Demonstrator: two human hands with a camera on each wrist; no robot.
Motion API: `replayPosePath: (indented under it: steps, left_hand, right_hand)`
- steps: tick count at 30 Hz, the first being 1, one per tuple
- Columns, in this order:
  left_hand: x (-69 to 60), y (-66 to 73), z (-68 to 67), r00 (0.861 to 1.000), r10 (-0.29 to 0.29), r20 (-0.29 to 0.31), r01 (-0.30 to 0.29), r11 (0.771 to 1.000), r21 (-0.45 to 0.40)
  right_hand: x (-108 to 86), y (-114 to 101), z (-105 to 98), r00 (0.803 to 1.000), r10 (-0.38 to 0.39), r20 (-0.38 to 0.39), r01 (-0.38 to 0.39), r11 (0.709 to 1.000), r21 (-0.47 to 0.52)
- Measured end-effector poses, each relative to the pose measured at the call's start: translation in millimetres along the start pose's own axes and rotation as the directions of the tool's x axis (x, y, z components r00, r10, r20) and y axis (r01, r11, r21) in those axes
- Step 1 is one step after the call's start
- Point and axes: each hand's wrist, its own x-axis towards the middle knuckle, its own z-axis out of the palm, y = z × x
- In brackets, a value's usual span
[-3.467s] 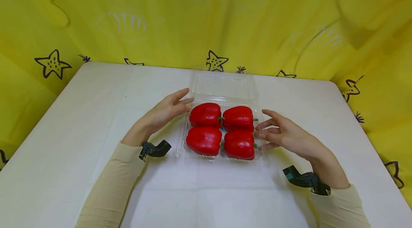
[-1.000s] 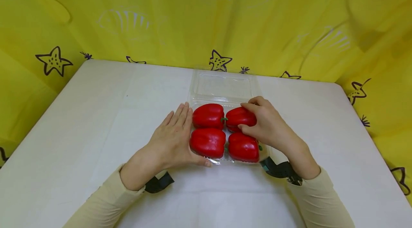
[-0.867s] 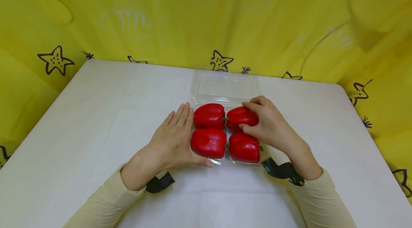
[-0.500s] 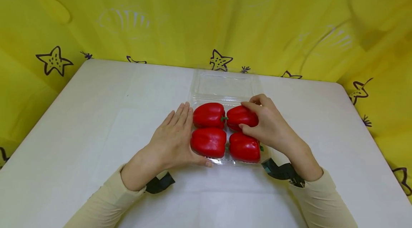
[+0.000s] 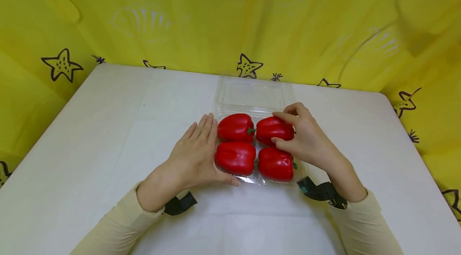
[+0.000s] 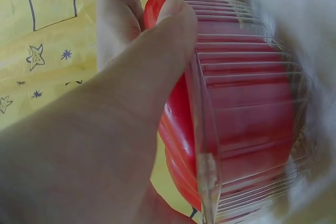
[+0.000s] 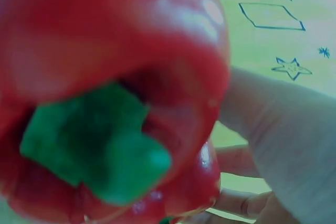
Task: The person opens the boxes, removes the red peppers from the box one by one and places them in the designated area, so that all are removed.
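Observation:
A clear plastic clamshell box (image 5: 248, 180) holds several red bell peppers in two rows. My right hand (image 5: 311, 141) grips the back right bell pepper (image 5: 270, 129) between fingers and thumb. My left hand (image 5: 192, 157) lies with straight fingers along the box's left side, its thumb on the front rim. Beside that hand are the back left bell pepper (image 5: 234, 127) and the front left bell pepper (image 5: 235, 159). The front right bell pepper (image 5: 275, 165) sits below my right thumb. In the right wrist view, a bell pepper's green stem (image 7: 94, 140) fills the foreground.
The box's clear lid (image 5: 253, 93) is folded back flat behind the peppers. A white table (image 5: 90, 147) surrounds the box. Yellow patterned cloth (image 5: 201, 19) hangs behind the table and along its sides.
My left hand has come flat against the box's left side, thumb on the front rim. My right hand has moved from beside the box onto the back right bell pepper and grips it.

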Motion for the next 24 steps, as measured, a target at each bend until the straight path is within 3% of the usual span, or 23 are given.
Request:
replayPosePath:
  steps: [5, 12, 17, 24]
  left_hand:
    - [1.8, 0.9, -0.9, 1.0, 0.008, 0.01, -0.008, 1.0, -0.001]
    - [1.7, 0.4, -1.3, 1.0, -0.003, 0.016, 0.003, 1.0, 0.003]
    - [1.6, 0.6, 0.2, 1.0, -0.005, 0.017, 0.005, 1.0, 0.0]
    - [1.3, -0.1, 0.2, 1.0, -0.007, 0.017, 0.007, 1.0, 0.005]
  right_hand:
    - [-1.7, 4.8, -4.5, 1.0, 0.018, 0.015, -0.019, 1.0, 0.021]
    - [1.4, 2.9, -1.2, 0.997, 0.006, 0.073, -0.004, 1.0, -0.026]
    - [0.3, 1.1, -0.8, 0.998, -0.029, 0.058, 0.033, 0.997, -0.07]
    - [-1.1, 2.5, -6.2, 0.997, -0.08, 0.022, 0.081, 0.996, -0.039]
